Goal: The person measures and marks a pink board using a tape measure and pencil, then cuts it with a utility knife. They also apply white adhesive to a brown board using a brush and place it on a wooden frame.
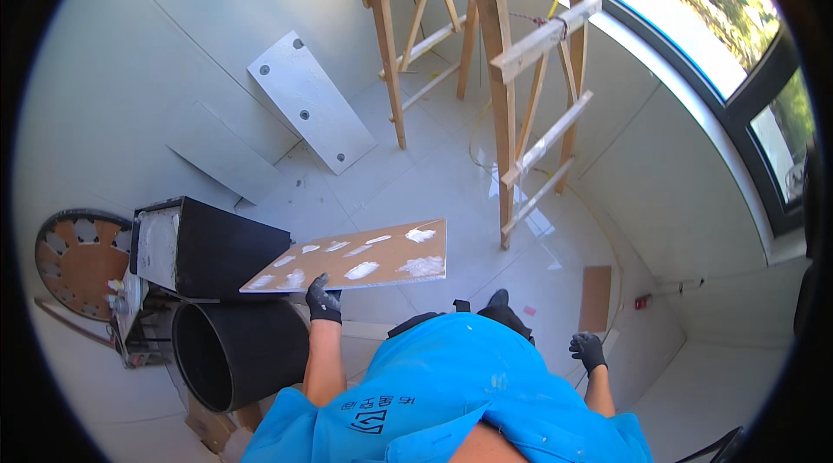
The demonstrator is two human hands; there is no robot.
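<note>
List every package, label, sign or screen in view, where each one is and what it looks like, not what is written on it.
Printed mark: on the back of the person's bright blue shirt, lower middle of the view; dark blue characters over an angular emblem.
Small red fitting: low on the right wall near the floor; too small to tell whether it bears a label.
No packages, signs or screens show.

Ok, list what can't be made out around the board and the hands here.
- Left hand grip under the board: fingers hidden by the board's edge.
- Black bucket contents: interior too dark.
- Feet: covered by the blue shirt.
- Right hand: appears empty, but small and gloved.
</note>
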